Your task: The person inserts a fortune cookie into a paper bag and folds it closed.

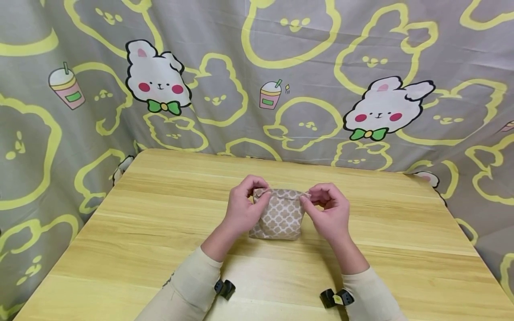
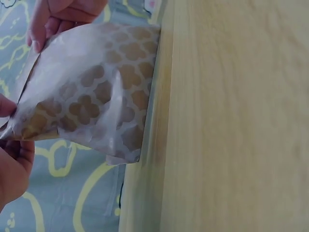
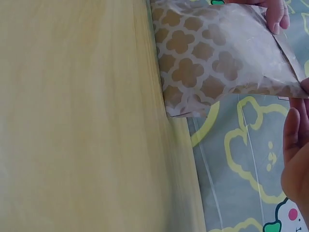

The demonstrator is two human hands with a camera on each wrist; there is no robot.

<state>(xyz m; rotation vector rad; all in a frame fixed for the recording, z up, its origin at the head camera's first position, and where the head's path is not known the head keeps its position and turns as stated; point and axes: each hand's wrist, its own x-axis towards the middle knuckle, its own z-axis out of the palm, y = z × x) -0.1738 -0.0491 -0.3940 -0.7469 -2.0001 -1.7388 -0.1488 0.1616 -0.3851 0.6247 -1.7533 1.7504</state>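
Observation:
A small paper bag, brown with a white lattice pattern, stands on the wooden table between both hands. Its top edge is folded over toward me. My left hand pinches the left end of the fold between thumb and fingers. At the right end, my right hand pinches the fold the same way. In the left wrist view the bag looks puffed out, with its bottom against the table. The right wrist view shows the bag's other side bulging too. What is inside stays hidden.
The wooden table spreads out around the bag. A grey curtain printed with yellow outlines and white rabbits hangs behind and beside it. Black camera mounts sit at the sleeve cuffs.

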